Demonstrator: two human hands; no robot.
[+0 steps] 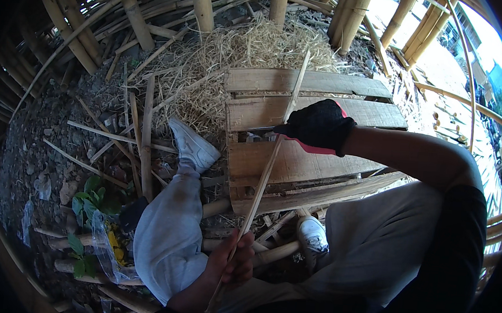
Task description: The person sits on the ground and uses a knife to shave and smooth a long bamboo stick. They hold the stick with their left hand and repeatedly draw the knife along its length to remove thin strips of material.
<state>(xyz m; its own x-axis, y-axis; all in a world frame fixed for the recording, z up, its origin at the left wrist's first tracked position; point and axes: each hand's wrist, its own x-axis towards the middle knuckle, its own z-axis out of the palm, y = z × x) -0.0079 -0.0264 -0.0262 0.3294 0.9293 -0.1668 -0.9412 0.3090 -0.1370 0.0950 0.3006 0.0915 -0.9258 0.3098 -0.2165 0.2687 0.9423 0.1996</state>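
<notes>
A long, pale bamboo strip [265, 181] slants across the view, from near my lap up over a wooden slatted platform [280, 159]. My left hand [236, 256] is bare and closed around the lower part of the strip. On my right hand [317, 127] is a black glove with red showing at its edges. Its fingers are closed at the strip's upper part. A thin dark blade [263, 128], seemingly a knife's, juts left from this hand across the strip. The knife's handle is hidden in the glove.
A heap of pale shavings [241, 48] lies beyond the platform. Upright bamboo poles [201, 5] stand at the back. Loose bamboo sticks [147, 137] lie on the dark ground to the left, near a clear plastic bag [110, 248]. My white shoes [193, 144] flank the platform's near side.
</notes>
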